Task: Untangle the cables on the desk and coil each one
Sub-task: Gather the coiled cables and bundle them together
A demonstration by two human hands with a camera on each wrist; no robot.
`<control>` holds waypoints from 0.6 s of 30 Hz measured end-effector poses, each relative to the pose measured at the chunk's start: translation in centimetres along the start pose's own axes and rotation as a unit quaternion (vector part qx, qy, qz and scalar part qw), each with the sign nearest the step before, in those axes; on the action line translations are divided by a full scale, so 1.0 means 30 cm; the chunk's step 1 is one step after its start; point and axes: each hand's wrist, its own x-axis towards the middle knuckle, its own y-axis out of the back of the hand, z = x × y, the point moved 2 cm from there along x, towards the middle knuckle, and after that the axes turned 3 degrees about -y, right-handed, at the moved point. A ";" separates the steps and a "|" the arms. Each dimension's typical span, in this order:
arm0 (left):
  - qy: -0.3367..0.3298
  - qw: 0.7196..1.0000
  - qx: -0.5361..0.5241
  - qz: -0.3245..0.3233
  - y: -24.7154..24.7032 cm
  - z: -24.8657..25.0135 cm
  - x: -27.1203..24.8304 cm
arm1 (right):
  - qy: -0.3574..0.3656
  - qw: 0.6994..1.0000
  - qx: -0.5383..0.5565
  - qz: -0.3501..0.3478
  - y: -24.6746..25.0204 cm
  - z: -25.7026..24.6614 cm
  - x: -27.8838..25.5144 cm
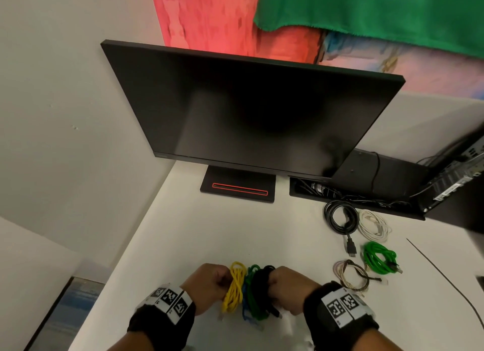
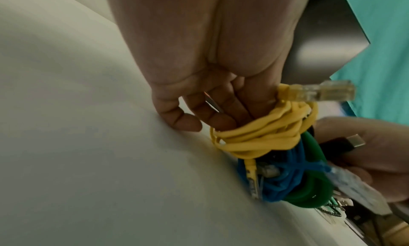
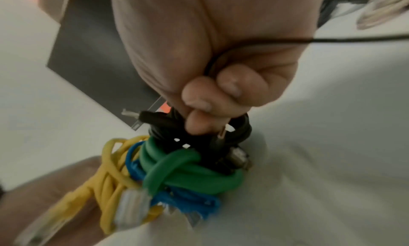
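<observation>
L hand (image 1: pixel 209 285) fisted, fingers curled round the yellow coil (image 1: pixel 234 288); little finger tip touches the desk (image 1: pixel 183 233). R hand (image 1: pixel 286 289) fisted on the black coil (image 1: pixel 264 280); thumb and fingers clamp its loops, a thin black lead (image 3: pixel 354 39) runs out over the palm. Between the two fists, pressed side by side: yellow, blue coil (image 2: pixel 281 179), green coil (image 3: pixel 188 172), black. Yellow and blue thin, round, smooth jacket, clear plastic plugs; green thicker, glossy, one turn wrapped across its loops. Bundle sits near the desk's front edge, centre.

Desk matt white, flat. Open surface to the L of the hands and ahead up to the monitor (image 1: pixel 248 109) base. Toward the R edge, well apart from the hands: black cable loop (image 1: pixel 340 217), white loop (image 1: pixel 373 225), bright green loop (image 1: pixel 379 257), braided loop (image 1: pixel 353 274), each apart. Behind those, open cable tray (image 1: pixel 366 196) w/ dark leads.
</observation>
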 end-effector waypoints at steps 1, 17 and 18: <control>0.005 1.000 -0.004 -0.007 -0.001 0.005 0.000 | -0.027 0.999 -0.001 0.027 0.002 0.006 0.009; 0.084 0.956 -0.281 0.021 -0.028 0.001 -0.040 | -0.113 0.913 0.392 -0.021 -0.049 0.040 -0.020; 0.085 0.956 -0.282 0.019 -0.028 0.000 -0.040 | -0.128 0.893 0.430 -0.037 -0.062 0.048 -0.026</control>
